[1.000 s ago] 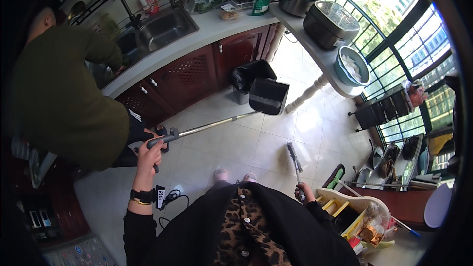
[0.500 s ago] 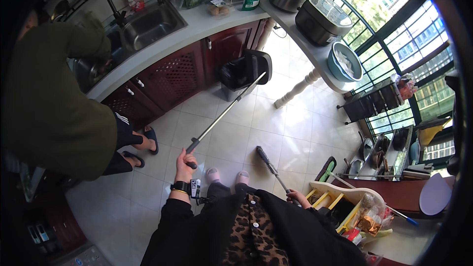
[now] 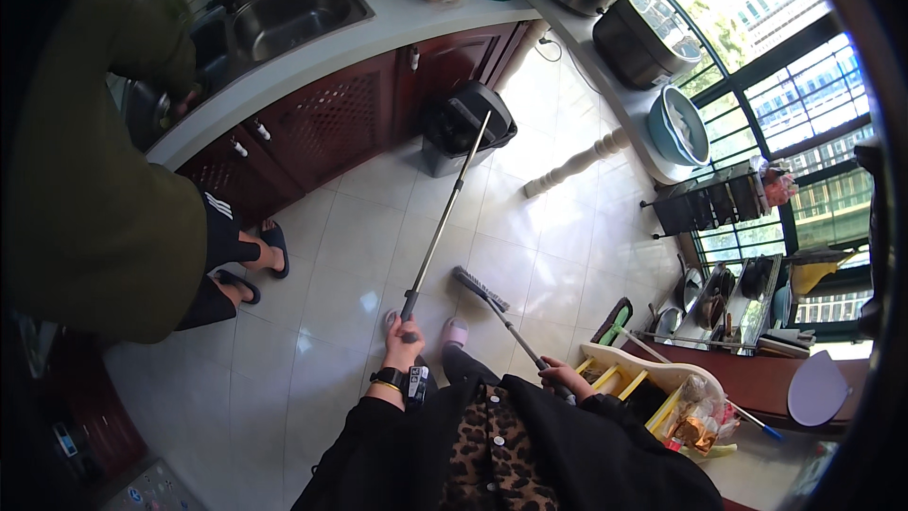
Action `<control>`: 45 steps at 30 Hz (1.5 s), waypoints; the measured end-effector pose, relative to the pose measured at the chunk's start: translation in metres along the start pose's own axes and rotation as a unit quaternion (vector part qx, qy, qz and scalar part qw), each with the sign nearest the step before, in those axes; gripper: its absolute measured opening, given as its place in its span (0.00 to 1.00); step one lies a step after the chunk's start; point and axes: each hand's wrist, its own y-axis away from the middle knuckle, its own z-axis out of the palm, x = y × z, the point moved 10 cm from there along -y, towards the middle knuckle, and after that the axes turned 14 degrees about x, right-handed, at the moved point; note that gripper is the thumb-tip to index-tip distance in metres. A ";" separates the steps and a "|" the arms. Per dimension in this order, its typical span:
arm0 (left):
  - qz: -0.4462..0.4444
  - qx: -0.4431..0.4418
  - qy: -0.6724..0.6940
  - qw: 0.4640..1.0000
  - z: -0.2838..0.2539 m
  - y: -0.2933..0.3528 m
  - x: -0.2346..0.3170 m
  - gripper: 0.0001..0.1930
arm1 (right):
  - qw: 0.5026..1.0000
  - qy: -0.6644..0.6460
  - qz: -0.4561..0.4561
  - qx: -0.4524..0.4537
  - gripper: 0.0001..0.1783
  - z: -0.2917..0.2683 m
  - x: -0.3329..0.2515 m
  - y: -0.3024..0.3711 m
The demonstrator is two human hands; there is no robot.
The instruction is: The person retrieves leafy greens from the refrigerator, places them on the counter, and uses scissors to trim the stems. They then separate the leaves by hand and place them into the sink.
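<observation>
My left hand (image 3: 404, 344) is closed round the grip of a long-handled dustpan. Its metal pole (image 3: 442, 222) reaches forward to the dark dustpan head (image 3: 470, 116), which is tipped over the mouth of a grey trash bin (image 3: 443, 163). Whether anything lies in the dustpan cannot be made out. My right hand (image 3: 560, 378) grips the handle of a broom (image 3: 509, 324). The broom's dark bristle head (image 3: 478, 286) is low over the floor tiles, just ahead of my pink slippers (image 3: 455, 333).
At left a person in a green top (image 3: 104, 189) stands by the sink (image 3: 293, 19). The bin is against red cabinets (image 3: 326, 132). A turned table leg (image 3: 577, 163) stands right of it. A yellow-and-white rack (image 3: 619, 374) with packets is near my right arm.
The dustpan head has swung left and tipped over the bin. My left hand has moved right. The broom head has shifted left, and its bristles now lie crosswise.
</observation>
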 end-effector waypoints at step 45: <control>0.555 0.077 -0.589 0.583 0.004 0.273 -0.059 0.16 | 0.979 -0.099 -0.075 -0.161 0.07 -0.042 -0.090 -0.003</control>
